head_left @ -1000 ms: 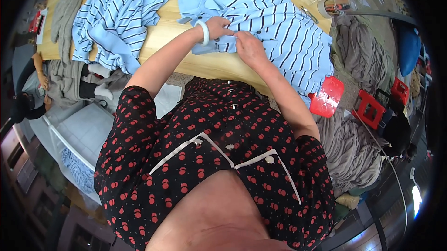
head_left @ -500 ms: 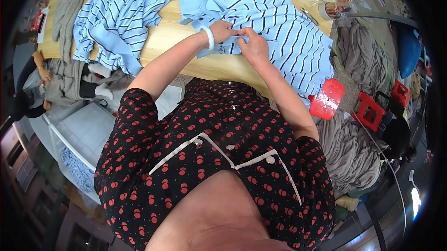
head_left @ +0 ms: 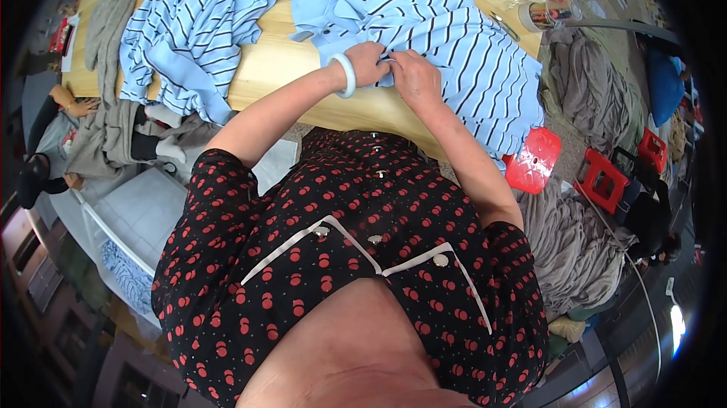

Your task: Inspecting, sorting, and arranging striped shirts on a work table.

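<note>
left hand [head_left: 367, 65] sits lower than before; it and right hand [head_left: 417, 81] pinch the shirt [head_left: 478, 67] between closed fingers [head_left: 401, 66]; keep it taut.

Grey garment [head_left: 107, 16] draped over left end of surface [head_left: 261, 71]. Clear container [head_left: 541, 16] at right edge. Red stool [head_left: 597, 158] beside heaped grey cloth [head_left: 572, 249].
</note>
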Demonstrator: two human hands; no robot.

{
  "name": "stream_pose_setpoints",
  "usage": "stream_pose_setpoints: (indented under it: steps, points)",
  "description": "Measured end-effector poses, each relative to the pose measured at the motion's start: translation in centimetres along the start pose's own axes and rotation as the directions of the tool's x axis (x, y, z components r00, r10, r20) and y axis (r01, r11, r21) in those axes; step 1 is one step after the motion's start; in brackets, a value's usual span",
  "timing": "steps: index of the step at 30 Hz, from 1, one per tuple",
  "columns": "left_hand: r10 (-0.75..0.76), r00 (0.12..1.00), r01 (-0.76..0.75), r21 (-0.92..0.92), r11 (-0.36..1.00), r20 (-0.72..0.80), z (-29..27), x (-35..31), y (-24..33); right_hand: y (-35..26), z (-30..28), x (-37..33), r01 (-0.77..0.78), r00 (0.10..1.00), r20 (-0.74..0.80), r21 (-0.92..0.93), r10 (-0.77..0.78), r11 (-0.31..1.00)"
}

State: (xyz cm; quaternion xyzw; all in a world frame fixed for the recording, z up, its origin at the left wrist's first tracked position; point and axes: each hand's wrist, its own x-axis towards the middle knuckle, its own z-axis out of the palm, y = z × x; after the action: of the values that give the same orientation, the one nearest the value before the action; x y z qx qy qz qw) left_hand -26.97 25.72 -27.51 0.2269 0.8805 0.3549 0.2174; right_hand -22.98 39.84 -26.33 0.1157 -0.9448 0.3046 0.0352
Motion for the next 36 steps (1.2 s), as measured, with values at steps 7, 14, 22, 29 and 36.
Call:
stream_pose_setpoints:
  steps: [7, 14, 22, 29, 36]
  points:
    - [-0.006, 0.974, 0.015, 0.037, 0.999, -0.228, 2.6, -0.8, 0.0, 0.7, 0.7, 0.0, 0.024, 0.998, 0.062, 0.053, -0.027, 0.998]
    - [0.003, 0.971, 0.004, 0.027, 1.000, -0.238, 2.3, -0.9, 0.0, 0.8, 1.2, -0.2, 0.056, 0.998, 0.013, 0.108, -0.057, 0.993]
    - [0.142, 0.951, -0.152, -0.015, 0.988, -0.276, 1.6, -1.4, -0.5, 0.4, 0.2, 0.1, -0.006, 0.999, 0.046, 0.237, -0.005, 0.971]
    - [0.275, 0.941, -0.295, -0.080, 0.952, -0.197, -0.5, -2.0, -0.3, 1.9, -1.2, 0.6, -0.302, 0.927, 0.348, 0.479, 0.137, 0.825]
    - [0.139, 0.968, -0.092, -0.220, 0.971, 0.209, -3.0, -0.5, -1.7, 2.0, -2.5, 1.5, -0.500, 0.784, 0.581, 0.387, 0.216, 0.774]
